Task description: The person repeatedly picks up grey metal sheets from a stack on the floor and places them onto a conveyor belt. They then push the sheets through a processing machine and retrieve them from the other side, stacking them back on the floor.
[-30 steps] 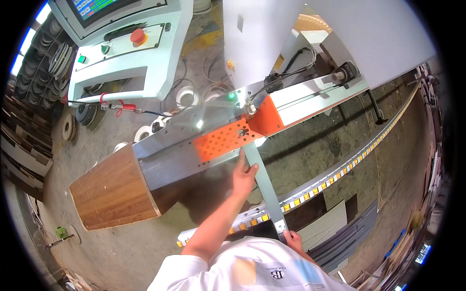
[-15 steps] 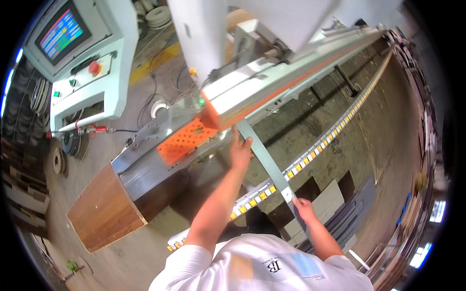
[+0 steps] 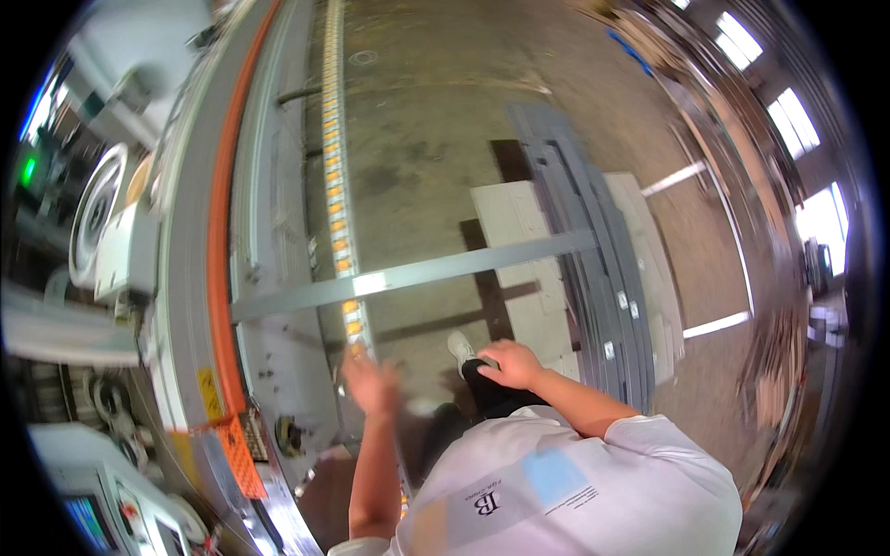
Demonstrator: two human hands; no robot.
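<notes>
A long narrow grey strip of board (image 3: pixel 454 269) with a white label lies crosswise over the roller rail (image 3: pixel 336 208) with yellow rollers. Its left end meets the long machine beside the orange band (image 3: pixel 221 232); its right end reaches over the stacked boards. My left hand (image 3: pixel 373 382), smeared by motion, hovers by the rail just below the strip, apart from it. My right hand (image 3: pixel 512 364) is held in front of my body, below the strip, thumb and fingers apart with nothing visible between them.
Dark grey boards (image 3: pixel 607 278) are stacked on the floor to the right, next to pale panels (image 3: pixel 519 218). An orange perforated guard (image 3: pixel 241 454) sits at the machine's near end. A control console (image 3: pixel 102 491) stands at lower left. More boards (image 3: pixel 779 371) lean along the far right.
My view has swung right along the machine. Both hands have come off the grey strip, which now lies across the rail and is no longer held.
</notes>
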